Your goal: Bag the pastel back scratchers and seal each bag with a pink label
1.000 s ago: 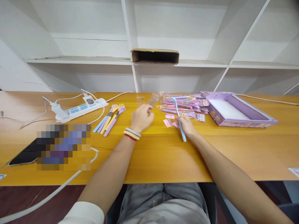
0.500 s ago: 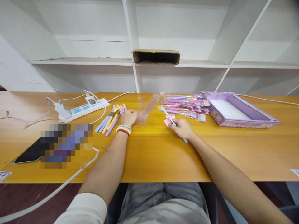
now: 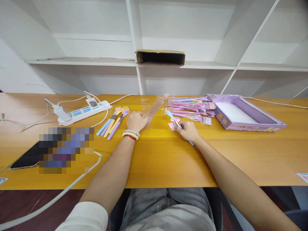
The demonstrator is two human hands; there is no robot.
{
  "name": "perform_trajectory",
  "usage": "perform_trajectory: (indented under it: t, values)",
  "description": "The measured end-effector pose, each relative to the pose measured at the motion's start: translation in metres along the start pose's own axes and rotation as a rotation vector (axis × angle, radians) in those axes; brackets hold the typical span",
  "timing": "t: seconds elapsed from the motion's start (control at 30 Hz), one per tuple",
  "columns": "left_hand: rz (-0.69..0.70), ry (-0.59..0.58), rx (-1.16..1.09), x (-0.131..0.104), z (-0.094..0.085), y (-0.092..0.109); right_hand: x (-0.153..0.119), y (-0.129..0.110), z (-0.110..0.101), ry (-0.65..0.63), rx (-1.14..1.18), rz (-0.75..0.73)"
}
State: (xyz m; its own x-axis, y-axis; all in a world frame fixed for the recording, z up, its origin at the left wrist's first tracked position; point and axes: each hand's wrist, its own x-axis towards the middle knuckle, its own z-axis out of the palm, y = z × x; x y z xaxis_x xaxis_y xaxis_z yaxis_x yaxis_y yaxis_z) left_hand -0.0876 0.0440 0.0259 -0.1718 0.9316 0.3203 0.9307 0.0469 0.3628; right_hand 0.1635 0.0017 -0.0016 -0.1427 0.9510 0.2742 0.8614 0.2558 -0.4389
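Two hands rest on the long wooden surface (image 3: 168, 160), and both have shifted within the last second. Going from the biggest things down: white shelving (image 3: 134, 38) fills the background with a flat cardboard box (image 3: 160, 57) on it, unchanged. On the right of the surface lies an open purple box (image 3: 243, 114), and just left of it a heap of packaged back scratchers (image 3: 190, 107) in clear wrappers with small pink labels (image 3: 172, 126) beside them. To the left sit a white power strip (image 3: 81, 112) with its cables, and a row of loose unwrapped scratchers (image 3: 113, 123) in blue, purple and yellow.

The left hand (image 3: 136, 121), wearing bead bracelets (image 3: 130, 134), was raised a second ago with a clear plastic sleeve (image 3: 151, 112) pinched in it; then it dropped toward the loose scratchers with the sleeve left lying flat. Now it has slid back right, and its fingers rest on the near end of that sleeve, loosely curled; whether they pinch it or only press it down I cannot tell.

The right hand (image 3: 189, 131) keeps a closed grip on the blue back scratcher (image 3: 173, 120). That tool stood nearly upright a second ago; it has been tipped down and now lies low over the surface, its claw head pointing left toward the sleeve, near it but apart. Judging from this, sleeve and scratcher are being brought into line with one another.
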Motion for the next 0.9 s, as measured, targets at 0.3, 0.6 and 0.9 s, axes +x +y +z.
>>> perform_trajectory:
  t: [0.3,0.6,0.9]
  values:
    - [0.457,0.034,-0.04,-0.036,0.009,0.045,0.002,-0.001,-0.001,0.056,-0.003,0.096]
    - [0.799,-0.386,-0.092,-0.062,0.041,0.064,0.002,-0.009,0.001,0.045,-0.019,0.115]
    - [0.646,-0.321,-0.047,-0.054,0.032,0.061,-0.001,-0.012,0.0,0.029,0.048,0.111]
